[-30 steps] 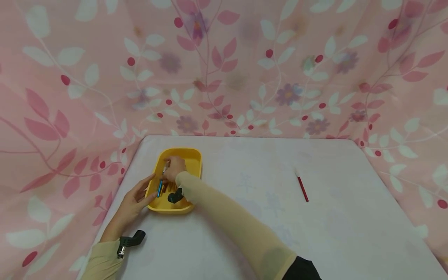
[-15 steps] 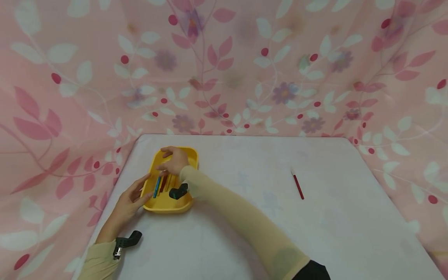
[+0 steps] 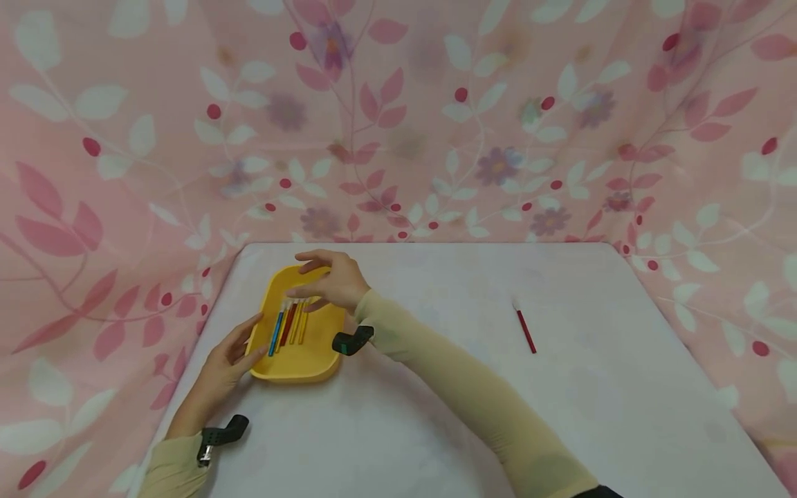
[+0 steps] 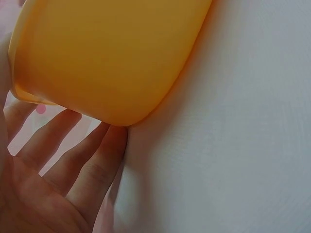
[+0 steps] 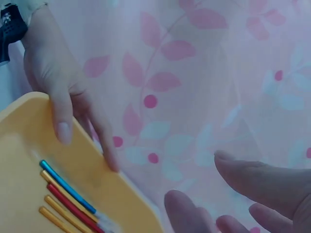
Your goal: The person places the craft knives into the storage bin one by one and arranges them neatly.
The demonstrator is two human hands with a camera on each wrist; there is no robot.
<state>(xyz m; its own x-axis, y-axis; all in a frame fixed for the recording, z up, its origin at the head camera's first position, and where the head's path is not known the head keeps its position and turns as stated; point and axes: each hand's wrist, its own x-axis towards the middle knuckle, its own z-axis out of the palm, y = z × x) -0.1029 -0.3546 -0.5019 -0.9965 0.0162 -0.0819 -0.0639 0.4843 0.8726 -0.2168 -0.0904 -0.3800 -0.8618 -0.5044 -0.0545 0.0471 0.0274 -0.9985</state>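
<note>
Several paintbrushes with blue, yellow and red handles lie side by side in a yellow tray [image 3: 320, 353] at the table's left; the blue paintbrush [image 3: 275, 336] is leftmost. My left hand [image 3: 223, 365] grips the tray's left side. In the right wrist view its thumb [image 5: 63, 127] lies over the rim, with the other fingers along the outer wall. The left wrist view shows those fingers [image 4: 99, 179] bent up against the tray's underside. Over the tray's far right part hovers my right hand [image 3: 337, 280], fingers apart and holding nothing, partly covering the bristle ends.
A single red paintbrush [image 3: 525, 330] lies on the white table [image 3: 436, 387] to the right, bristles pointing away. Pink floral cloth [image 3: 398, 138] hangs behind the table and along both sides.
My right hand has let go of the paintbrush at the tray's left, lifted and moved right, uncovering the row of brushes. The left hand keeps its grip on the tray.
</note>
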